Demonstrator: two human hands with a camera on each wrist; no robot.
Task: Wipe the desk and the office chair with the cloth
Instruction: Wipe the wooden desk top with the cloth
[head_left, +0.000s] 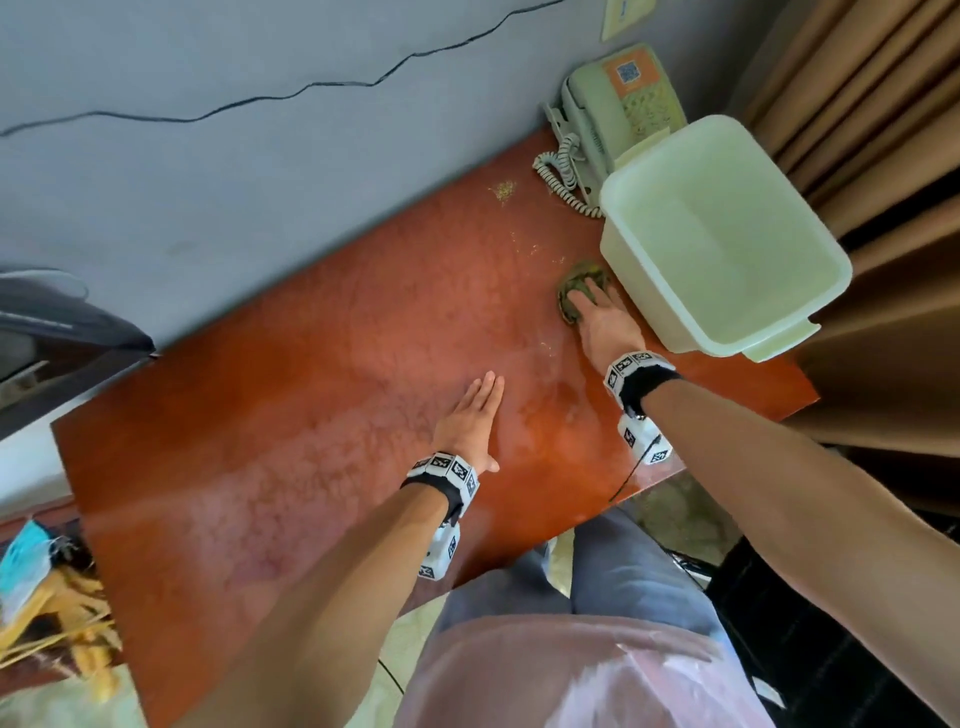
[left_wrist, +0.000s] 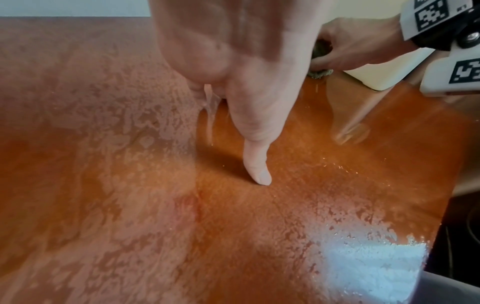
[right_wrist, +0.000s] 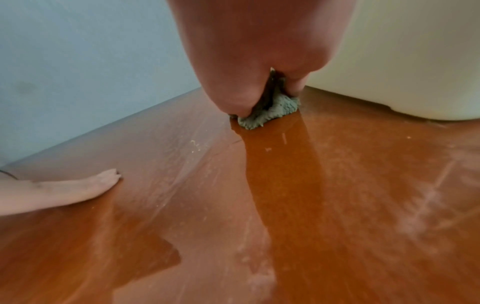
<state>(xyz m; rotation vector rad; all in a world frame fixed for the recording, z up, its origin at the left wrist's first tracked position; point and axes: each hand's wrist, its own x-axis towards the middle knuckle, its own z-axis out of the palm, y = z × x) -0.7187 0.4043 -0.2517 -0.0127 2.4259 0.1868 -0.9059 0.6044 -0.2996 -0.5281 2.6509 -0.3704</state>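
A small bunched grey-green terry cloth (right_wrist: 270, 111) is held in the grip of the right hand (head_left: 605, 325), pinched between thumb and fingers and pressed flat to the glossy reddish-brown wooden tabletop (head_left: 311, 415). The cloth lies at the far right of the tabletop, just beside the wall of a pale green square plastic basin (head_left: 623, 244). A darker damp streak is noted running from the cloth toward the near edge, with dull dusty patches to either side. The left hand (head_left: 470, 423) is laid on the tabletop near the middle, fingers straight, nothing held. The cloth is judged soft, light and limp, likely damp; it is best gathered into a wad under the palm, since loose corners would drag. The basin is seen upright and appears empty; water in it cannot be confirmed. Beyond it, a pale green corded desk telephone (head_left: 618, 109) stands against the wall, and yellowish crumbs (head_left: 503, 191) remain unwiped nearby. No office chair is identified.
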